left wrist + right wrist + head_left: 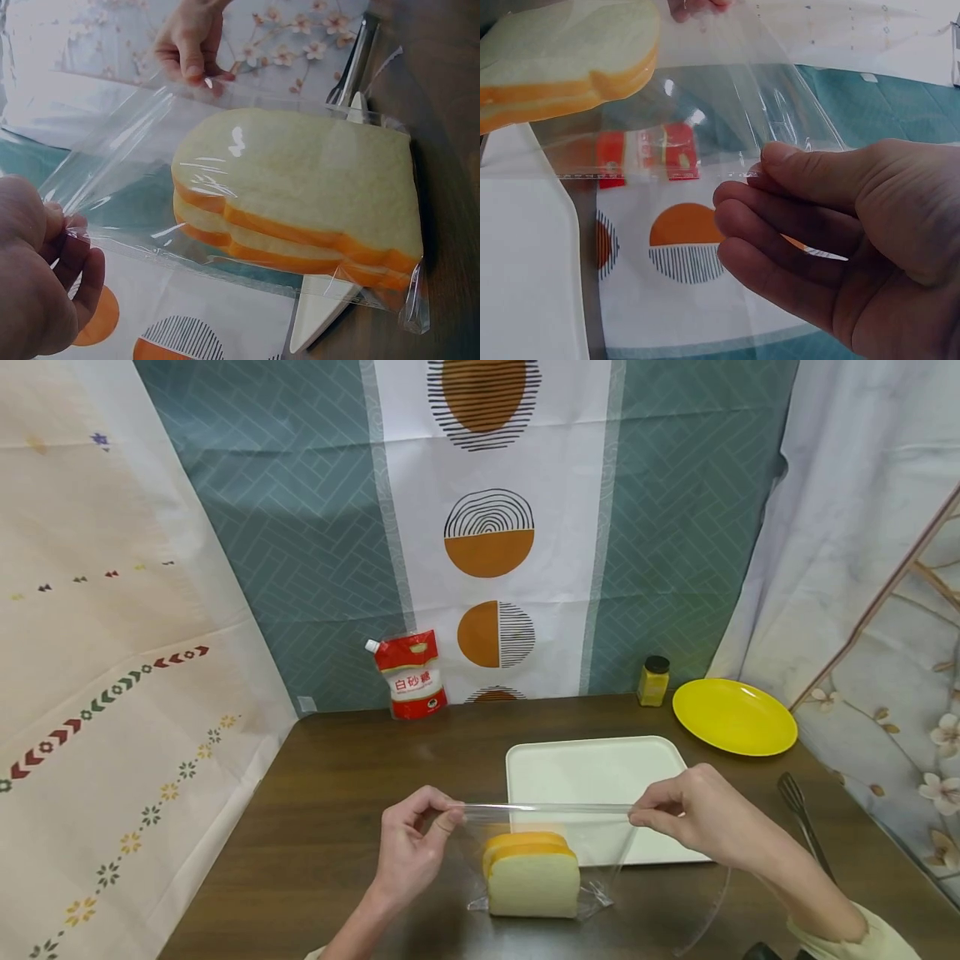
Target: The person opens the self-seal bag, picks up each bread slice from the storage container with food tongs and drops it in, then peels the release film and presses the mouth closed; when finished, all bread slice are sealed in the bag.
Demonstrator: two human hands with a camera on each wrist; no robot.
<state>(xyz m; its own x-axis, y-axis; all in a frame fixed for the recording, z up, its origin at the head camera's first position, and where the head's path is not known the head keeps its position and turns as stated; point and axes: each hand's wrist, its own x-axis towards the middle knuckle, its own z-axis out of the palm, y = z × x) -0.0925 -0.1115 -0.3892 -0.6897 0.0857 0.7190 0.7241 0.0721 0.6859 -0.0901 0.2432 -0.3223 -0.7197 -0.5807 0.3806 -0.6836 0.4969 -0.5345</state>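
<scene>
Two slices of bread (533,883) stand upright, one behind the other, inside a clear plastic bag (124,161) near the table's front. My left hand (414,839) pinches the bag's top left corner between thumb and fingers. At the opposite top corner my right hand (693,818) pinches the film the same way, its other fingers loosely bent in the right wrist view. Between the hands the bag's top edge is stretched straight, level and above the bread. Crumpled bag corners stick out on both sides of the bread's base.
Behind the bag lies a white tray (592,768). A yellow plate (735,717) and a yellow jar with black lid (654,681) are at the back right. A red and white sugar pouch (411,677) leans at the back wall. A dark fork-like utensil (806,822) lies right.
</scene>
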